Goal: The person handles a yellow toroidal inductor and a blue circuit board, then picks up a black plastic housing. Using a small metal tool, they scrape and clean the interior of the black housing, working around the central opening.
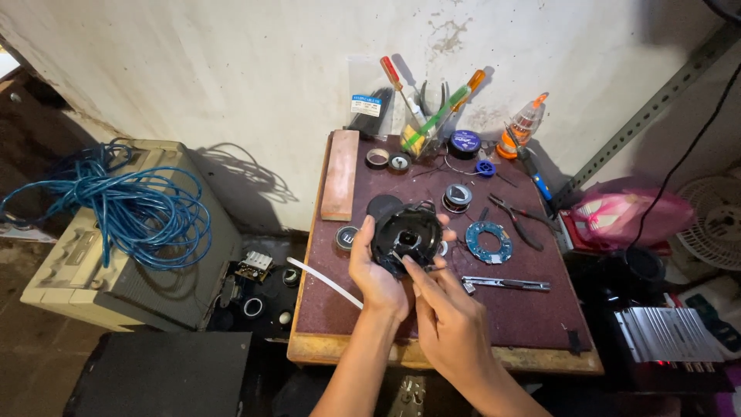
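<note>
Holding: left hand is clamping a round black housing above the table, fingers wrapped around its rim.
Working: right hand is pinching together at the housing's lower edge; any tool in it is too small to tell.
Advising: keeping the housing steady and level seems wise.
Surrounding: blue ring board, pliers and metal strip are lying nearby.

Fan cut off at right edge
</note>
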